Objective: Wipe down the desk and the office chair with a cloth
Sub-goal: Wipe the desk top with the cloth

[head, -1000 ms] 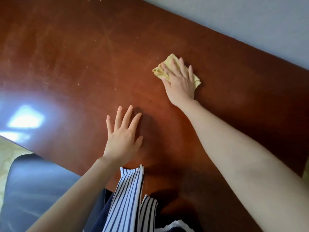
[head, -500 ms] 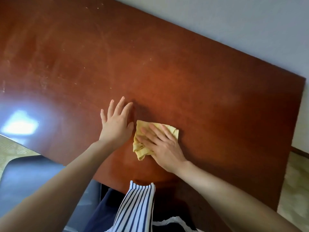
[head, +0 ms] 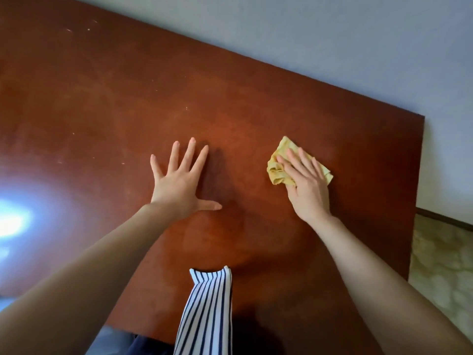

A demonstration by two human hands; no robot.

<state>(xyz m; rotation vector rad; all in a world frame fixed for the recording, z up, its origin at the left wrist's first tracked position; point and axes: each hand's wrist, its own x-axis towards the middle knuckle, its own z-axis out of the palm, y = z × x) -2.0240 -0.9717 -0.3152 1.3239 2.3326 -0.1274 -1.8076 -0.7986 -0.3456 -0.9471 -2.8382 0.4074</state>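
A reddish-brown wooden desk [head: 107, 98] fills most of the view. My right hand [head: 305, 184] lies flat with straight fingers on a crumpled yellow cloth [head: 277, 169] and presses it onto the desk near the right end. My left hand [head: 179, 185] rests flat on the bare desk top at the middle, fingers spread, holding nothing. The cloth's right part is hidden under my right hand. Only a dark corner of the office chair [head: 107, 340] shows at the bottom left.
The desk's right edge [head: 416, 201] drops to a patterned floor [head: 440, 265]. A pale wall [head: 332, 34] runs behind the desk. A bright window glare [head: 12, 221] lies on the desk's left part. A striped garment strip [head: 207, 311] hangs over the near edge.
My right hand slid the cloth from beside my left hand out to the right part of the desk. One second ago it was farther back. My left hand stayed flat and spread its fingers wider.
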